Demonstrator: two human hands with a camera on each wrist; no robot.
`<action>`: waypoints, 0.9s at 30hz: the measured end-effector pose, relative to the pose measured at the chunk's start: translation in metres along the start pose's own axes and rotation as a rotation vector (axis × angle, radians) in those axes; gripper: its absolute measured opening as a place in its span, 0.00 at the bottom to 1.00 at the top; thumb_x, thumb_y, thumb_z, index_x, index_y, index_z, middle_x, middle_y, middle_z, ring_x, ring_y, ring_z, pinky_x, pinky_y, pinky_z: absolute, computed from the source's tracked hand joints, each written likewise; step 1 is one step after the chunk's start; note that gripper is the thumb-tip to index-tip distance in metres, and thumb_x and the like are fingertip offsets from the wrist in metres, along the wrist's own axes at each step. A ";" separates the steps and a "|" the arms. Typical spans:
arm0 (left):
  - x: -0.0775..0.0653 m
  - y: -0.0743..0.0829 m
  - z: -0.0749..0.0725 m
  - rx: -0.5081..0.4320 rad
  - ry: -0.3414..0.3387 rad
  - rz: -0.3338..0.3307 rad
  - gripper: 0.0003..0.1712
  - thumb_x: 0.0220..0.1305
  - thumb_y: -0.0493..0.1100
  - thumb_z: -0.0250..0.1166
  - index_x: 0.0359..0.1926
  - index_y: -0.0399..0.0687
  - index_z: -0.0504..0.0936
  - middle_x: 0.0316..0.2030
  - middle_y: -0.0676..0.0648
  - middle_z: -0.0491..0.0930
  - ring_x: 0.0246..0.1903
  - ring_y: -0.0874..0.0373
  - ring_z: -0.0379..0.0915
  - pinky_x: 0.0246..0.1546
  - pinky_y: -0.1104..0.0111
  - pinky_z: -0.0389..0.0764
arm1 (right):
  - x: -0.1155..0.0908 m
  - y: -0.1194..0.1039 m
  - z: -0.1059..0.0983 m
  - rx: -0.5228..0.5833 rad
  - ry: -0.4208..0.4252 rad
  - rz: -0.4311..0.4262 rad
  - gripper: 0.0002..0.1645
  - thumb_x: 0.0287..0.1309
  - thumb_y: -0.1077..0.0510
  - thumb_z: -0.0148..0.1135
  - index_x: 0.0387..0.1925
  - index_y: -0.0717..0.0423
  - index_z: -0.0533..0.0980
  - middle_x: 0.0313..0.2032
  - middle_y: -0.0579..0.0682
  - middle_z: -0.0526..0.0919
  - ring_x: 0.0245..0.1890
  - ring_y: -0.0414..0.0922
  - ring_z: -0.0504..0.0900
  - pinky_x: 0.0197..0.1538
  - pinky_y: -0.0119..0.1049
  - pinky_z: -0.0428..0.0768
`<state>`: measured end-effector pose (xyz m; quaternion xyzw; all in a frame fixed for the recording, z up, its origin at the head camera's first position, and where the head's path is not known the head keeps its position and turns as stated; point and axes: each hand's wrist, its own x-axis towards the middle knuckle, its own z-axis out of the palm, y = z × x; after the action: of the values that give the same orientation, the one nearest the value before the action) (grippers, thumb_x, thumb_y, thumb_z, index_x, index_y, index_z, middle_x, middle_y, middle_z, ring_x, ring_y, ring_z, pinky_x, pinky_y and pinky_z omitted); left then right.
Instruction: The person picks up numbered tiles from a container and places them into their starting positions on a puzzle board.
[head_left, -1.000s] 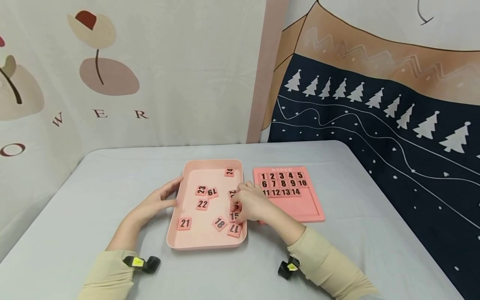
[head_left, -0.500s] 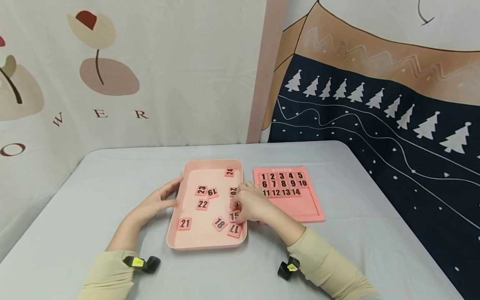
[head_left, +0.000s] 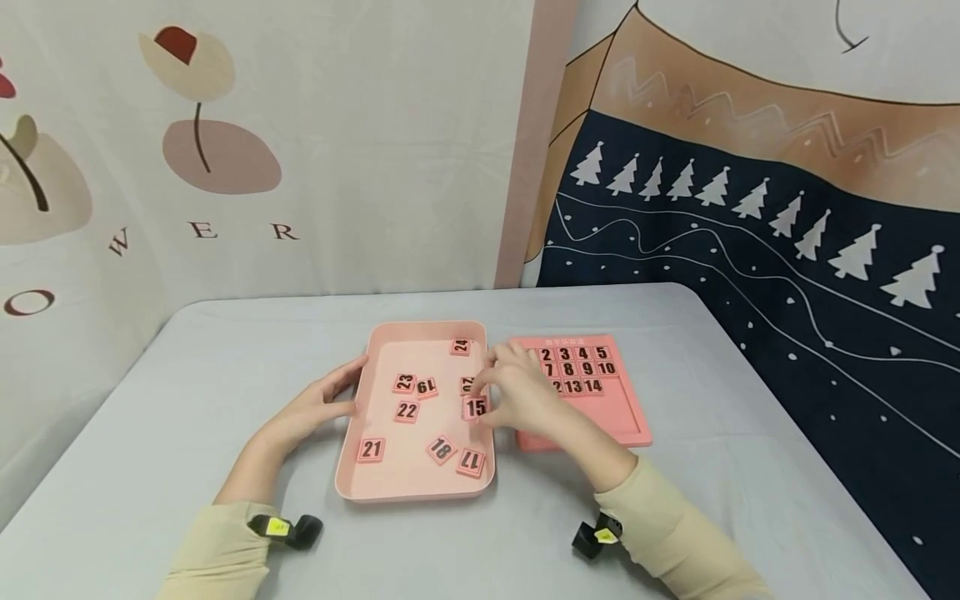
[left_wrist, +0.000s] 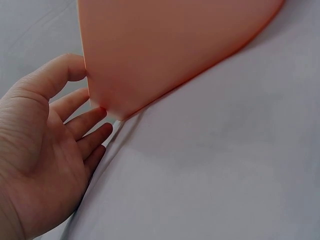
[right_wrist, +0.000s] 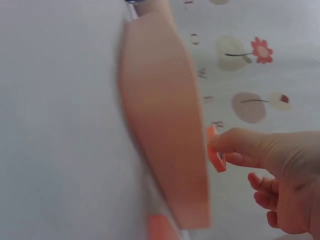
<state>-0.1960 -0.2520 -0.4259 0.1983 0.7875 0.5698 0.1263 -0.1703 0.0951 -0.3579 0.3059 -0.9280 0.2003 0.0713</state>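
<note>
My right hand (head_left: 525, 396) pinches a pink number tile, the 15 (head_left: 475, 407), between thumb and fingertips above the right side of the pink tray (head_left: 416, 490). In the right wrist view the tile (right_wrist: 216, 150) is seen edge-on, raised over the tray rim. My left hand (head_left: 303, 410) touches the tray's left wall with extended fingers; in the left wrist view its thumb and fingertips rest against that wall (left_wrist: 165, 45). Loose tiles in the tray include 24 (head_left: 461, 347), 22 (head_left: 407, 412), 21 (head_left: 371, 450), 18 (head_left: 442, 449) and 17 (head_left: 470, 462).
Right of the tray lies a pink number board (head_left: 600, 417), its upper rows holding tiles up to 14, partly covered by my right hand. A pale cloth covers the table (head_left: 420, 550). Patterned curtains (head_left: 375, 150) hang behind it.
My right hand has lifted the 15 tile from its place above the 17 and shifted slightly up and right, now overlapping the board's left side. The left hand stays at the tray.
</note>
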 end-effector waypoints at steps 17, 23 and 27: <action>0.001 -0.001 0.001 0.001 -0.003 -0.001 0.44 0.62 0.38 0.64 0.74 0.41 0.51 0.73 0.39 0.48 0.71 0.40 0.38 0.67 0.45 0.41 | -0.057 0.089 -0.049 0.007 0.081 0.128 0.19 0.31 0.55 0.80 0.33 0.46 0.85 0.43 0.48 0.73 0.45 0.47 0.63 0.50 0.48 0.57; 0.000 -0.002 0.000 0.011 -0.001 0.008 0.44 0.62 0.38 0.64 0.74 0.42 0.52 0.73 0.39 0.48 0.71 0.40 0.39 0.67 0.45 0.41 | -0.071 0.123 -0.061 -0.029 0.067 0.166 0.19 0.33 0.56 0.79 0.34 0.49 0.85 0.42 0.50 0.73 0.45 0.50 0.63 0.49 0.50 0.57; 0.000 -0.002 -0.001 0.014 -0.004 0.010 0.44 0.62 0.38 0.64 0.74 0.42 0.52 0.72 0.38 0.49 0.71 0.40 0.39 0.67 0.44 0.41 | -0.077 0.141 -0.064 -0.050 0.041 0.206 0.19 0.33 0.55 0.80 0.34 0.49 0.85 0.41 0.50 0.72 0.43 0.50 0.63 0.46 0.49 0.56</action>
<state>-0.1966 -0.2530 -0.4271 0.2042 0.7903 0.5643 0.1236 -0.1919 0.2663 -0.3652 0.2027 -0.9576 0.1895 0.0771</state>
